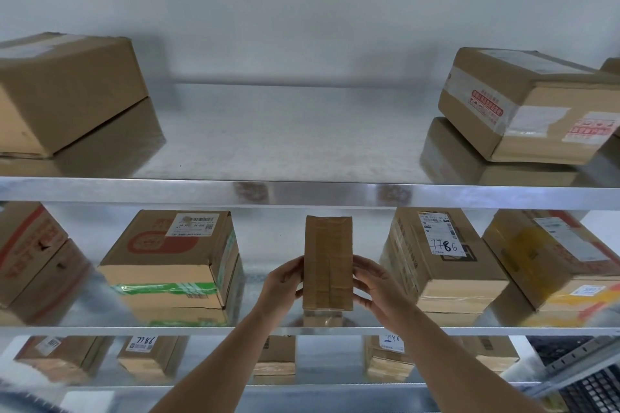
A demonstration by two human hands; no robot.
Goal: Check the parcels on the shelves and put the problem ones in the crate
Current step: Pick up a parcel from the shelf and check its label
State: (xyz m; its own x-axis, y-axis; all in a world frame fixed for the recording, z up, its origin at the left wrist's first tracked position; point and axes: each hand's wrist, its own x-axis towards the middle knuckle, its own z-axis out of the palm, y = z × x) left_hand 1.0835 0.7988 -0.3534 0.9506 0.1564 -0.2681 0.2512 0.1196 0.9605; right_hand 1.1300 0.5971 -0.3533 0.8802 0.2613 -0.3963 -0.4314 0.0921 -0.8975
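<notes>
Narrow taped parcel [328, 263] upright at middle shelf [302, 330] front edge, gripped on both flanks by left hand [283, 282] and right hand [372, 282], probably for inspection; labelled boxes [174, 261] standing apart either side.

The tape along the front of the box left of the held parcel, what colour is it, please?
Green and white tape, head view.

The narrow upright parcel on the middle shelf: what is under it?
The narrow parcel, held by the left hand and right hand, stands over the shiny middle shelf, which shows its reflection. Whether its base touches cannot be told. Behind it only bare wall shows.
</notes>
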